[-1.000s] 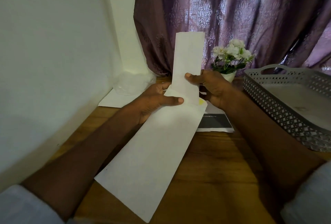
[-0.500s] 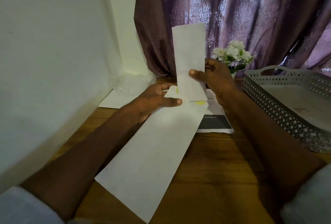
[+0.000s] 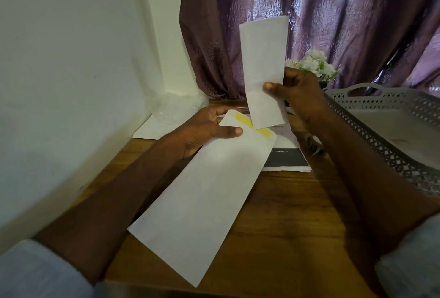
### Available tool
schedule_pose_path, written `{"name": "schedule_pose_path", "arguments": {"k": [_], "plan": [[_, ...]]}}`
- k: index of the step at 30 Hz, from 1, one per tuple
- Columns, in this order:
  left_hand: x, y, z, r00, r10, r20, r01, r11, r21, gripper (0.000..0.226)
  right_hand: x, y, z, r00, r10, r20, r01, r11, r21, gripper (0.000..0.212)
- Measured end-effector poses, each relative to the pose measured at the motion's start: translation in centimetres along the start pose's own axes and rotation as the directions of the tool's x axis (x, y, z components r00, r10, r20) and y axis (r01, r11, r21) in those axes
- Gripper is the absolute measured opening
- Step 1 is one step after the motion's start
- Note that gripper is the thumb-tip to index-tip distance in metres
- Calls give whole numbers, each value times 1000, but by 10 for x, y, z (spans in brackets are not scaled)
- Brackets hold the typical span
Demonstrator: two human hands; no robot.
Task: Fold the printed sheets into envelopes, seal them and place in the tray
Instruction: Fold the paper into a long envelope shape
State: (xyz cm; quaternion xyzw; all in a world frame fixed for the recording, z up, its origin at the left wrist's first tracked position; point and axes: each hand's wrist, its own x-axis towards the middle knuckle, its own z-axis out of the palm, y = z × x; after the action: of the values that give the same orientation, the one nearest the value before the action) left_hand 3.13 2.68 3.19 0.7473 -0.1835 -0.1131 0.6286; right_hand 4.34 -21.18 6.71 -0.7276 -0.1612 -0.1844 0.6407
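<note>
Lifting clear, the folded sheet [image 3: 263, 69], pinched in the right hand [image 3: 297, 93], has come out of the envelope [image 3: 204, 190] the left hand [image 3: 204, 131] grips, so it isn't packed yet.

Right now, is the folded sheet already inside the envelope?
No. The right hand holds the folded sheet upright above the envelope, whose flap with the yellow strip is open in the left hand.
</note>
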Motion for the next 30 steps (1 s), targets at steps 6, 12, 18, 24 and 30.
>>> {"name": "schedule_pose_path", "arguments": {"k": [6, 12, 18, 24, 30], "plan": [[3, -2, -3, 999, -1, -43, 3, 999, 39, 54, -2, -6, -9, 999, -18, 45, 20, 999, -32, 33], [4, -3, -4, 999, 32, -27, -31, 999, 28, 52, 2, 4, -4, 997, -10, 80, 16, 996, -86, 36], [6, -3, -4, 998, 50, -42, -48, 998, 47, 49, 3, 12, -1, 993, 53, 110, -43, 995, -91, 33], [5, -1, -2, 998, 39, -48, -35, 997, 64, 36, 5, 16, 1, 967, 254, 33, -252, 966, -49, 36], [4, 0, 0, 997, 48, -56, -45, 997, 56, 33, 2, 15, 9, 911, 411, -5, -410, 909, 71, 39]]}}
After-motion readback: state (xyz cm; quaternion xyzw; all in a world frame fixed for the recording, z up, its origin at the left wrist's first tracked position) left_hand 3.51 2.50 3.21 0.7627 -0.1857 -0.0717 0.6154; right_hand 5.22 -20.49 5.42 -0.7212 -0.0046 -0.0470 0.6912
